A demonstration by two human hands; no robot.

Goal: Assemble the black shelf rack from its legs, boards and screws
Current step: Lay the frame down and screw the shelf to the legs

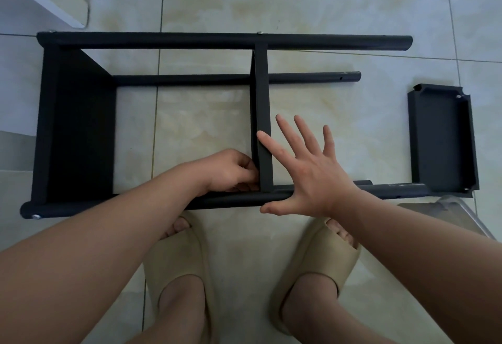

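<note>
I see the rack [190, 41] lying on its side on the tiles [203, 126], with bare floor between its boards. The left hand [228, 170] curls against the middle board [261, 94] at its near end; I cannot tell whether it holds anything. The right hand [312, 175] is spread flat, forefinger touching that board's edge, and the loose board [440, 140] lies well apart to the right.

Quick notes. Left forearm [89, 248] and right forearm [423, 251] are bare, skin to the frame edge. Left hand [231, 172] and right hand [312, 178] are bare as well. Fingers [288, 136] are slim; the nails look short, though they are too small to be sure. Lower legs [179, 308] are bare. Left slide [187, 256] and right slide [320, 259] are chunky beige foam, one-piece with thick rounded uppers and an open front where the toes [180, 225] show. The right slide has a slit cut near the toe.
</note>
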